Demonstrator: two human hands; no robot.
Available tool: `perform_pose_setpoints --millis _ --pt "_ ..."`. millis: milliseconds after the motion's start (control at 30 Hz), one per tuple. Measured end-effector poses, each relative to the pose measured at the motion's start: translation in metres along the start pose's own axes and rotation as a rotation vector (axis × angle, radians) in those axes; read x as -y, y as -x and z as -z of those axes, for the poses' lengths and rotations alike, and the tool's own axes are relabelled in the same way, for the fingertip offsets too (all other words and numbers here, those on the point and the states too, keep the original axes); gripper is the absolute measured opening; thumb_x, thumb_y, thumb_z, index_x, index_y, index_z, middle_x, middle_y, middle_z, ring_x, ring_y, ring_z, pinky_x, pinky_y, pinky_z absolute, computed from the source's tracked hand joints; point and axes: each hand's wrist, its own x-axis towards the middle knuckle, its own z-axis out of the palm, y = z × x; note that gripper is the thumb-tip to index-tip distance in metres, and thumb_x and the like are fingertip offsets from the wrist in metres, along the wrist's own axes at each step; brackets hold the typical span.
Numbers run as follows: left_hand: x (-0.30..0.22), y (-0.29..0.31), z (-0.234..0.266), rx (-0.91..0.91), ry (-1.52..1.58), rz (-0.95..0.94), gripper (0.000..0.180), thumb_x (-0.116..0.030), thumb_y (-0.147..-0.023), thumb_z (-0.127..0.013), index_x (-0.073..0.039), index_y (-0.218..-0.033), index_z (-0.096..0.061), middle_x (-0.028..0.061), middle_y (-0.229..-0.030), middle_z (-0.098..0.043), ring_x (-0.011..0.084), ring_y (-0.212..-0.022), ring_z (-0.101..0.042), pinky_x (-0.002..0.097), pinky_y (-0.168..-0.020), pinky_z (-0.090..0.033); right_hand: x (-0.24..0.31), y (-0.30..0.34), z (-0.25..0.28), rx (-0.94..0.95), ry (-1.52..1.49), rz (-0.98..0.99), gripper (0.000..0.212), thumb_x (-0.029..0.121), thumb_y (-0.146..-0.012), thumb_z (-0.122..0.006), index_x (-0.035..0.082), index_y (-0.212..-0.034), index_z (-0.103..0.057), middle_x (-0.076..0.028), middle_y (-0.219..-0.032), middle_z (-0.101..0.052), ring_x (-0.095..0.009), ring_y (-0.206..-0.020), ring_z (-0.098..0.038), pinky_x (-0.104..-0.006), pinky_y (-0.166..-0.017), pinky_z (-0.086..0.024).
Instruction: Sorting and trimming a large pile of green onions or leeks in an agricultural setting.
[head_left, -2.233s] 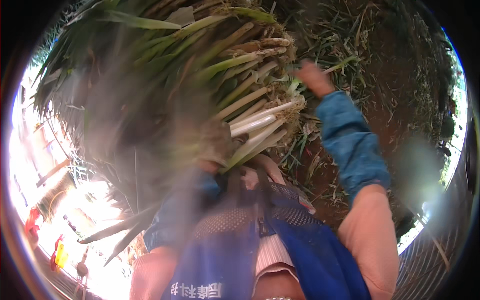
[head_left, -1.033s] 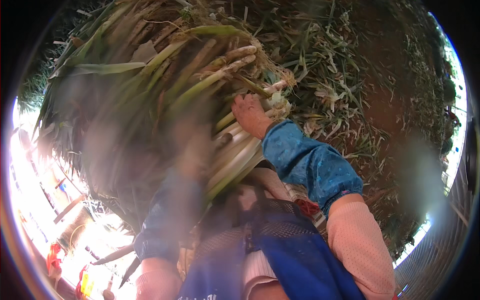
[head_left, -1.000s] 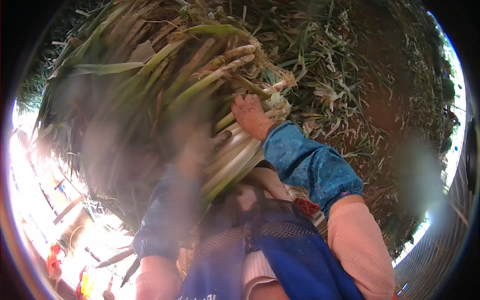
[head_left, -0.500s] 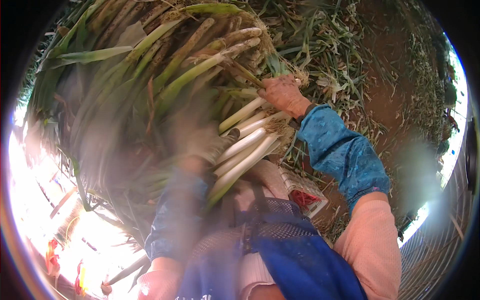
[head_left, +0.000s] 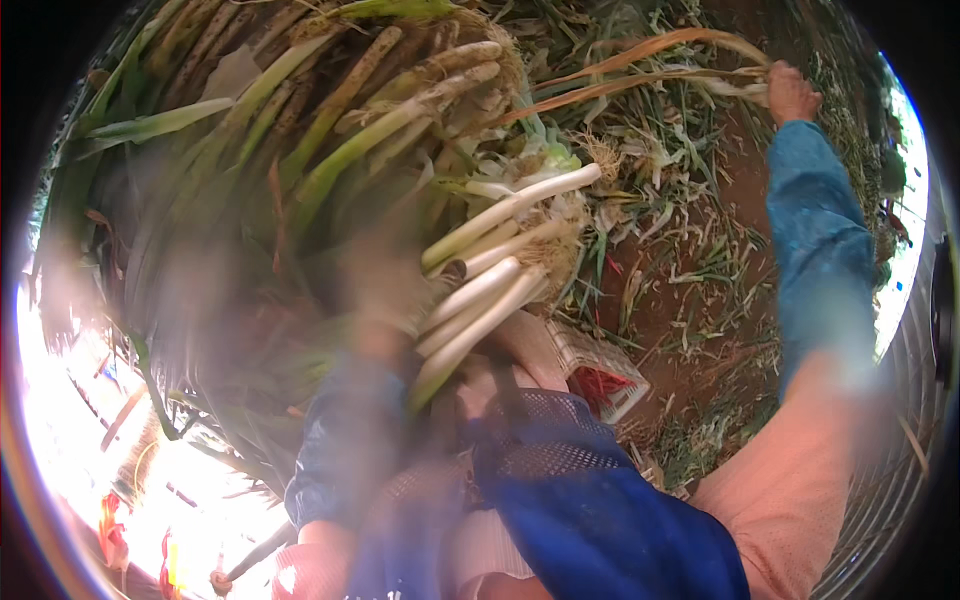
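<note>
Blurred by haze, my left hand point(head_left: 395, 315) is closed around a bundle of long green onions point(head_left: 490, 295), their white stalks and stringy roots pointing to the upper right. My right hand point(head_left: 792, 95) is stretched out far to the upper right, its fist closed on long dry, tan leaves point(head_left: 650, 72). Those leaves trail back leftward over the litter. A large heap of uncleaned green onions point(head_left: 340, 130), with dirty stalks and roots, fills the upper left beside the bundle.
Cut green leaves and peelings point(head_left: 660, 160) litter the brown soil point(head_left: 690, 320) on the right. Close to my lap stands a white plastic crate point(head_left: 632, 398) with something red in it. Ribbed, translucent sheeting point(head_left: 905, 480) curves along the right edge.
My right hand has swung from the bundle's root ends to the far upper right, pulling dry leaves away. The left hand keeps hold of the bundle, nearly in place.
</note>
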Motion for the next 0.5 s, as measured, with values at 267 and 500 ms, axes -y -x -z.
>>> perform_pose_setpoints --millis 267,500 --pt "0.012 -0.004 -0.019 -0.157 -0.071 -0.006 0.059 -0.059 -0.071 -0.054 -0.006 -0.097 -0.059 0.0197 -0.092 -0.060 0.0346 -0.089 -0.057 0.0422 -0.078 -0.044 0.206 0.111 0.175 0.727 -0.823 0.617 0.054 0.054 -0.082 -0.047 0.004 -0.101 -0.059 -0.011 -0.083 -0.054 -0.022 -0.086 -0.054 -0.0366 -0.071 -0.046" --pt "-0.006 0.000 0.001 0.034 0.047 0.049 0.060 -0.059 -0.072 -0.054 -0.004 -0.098 -0.058 0.0197 -0.092 -0.060 0.0346 -0.089 -0.057 0.0426 -0.078 -0.045 0.251 0.096 0.102 0.307 -0.291 0.757 0.022 0.017 -0.080 -0.053 0.000 -0.093 -0.058 -0.016 -0.089 -0.058 -0.025 -0.083 -0.058 -0.0475 -0.076 -0.045"
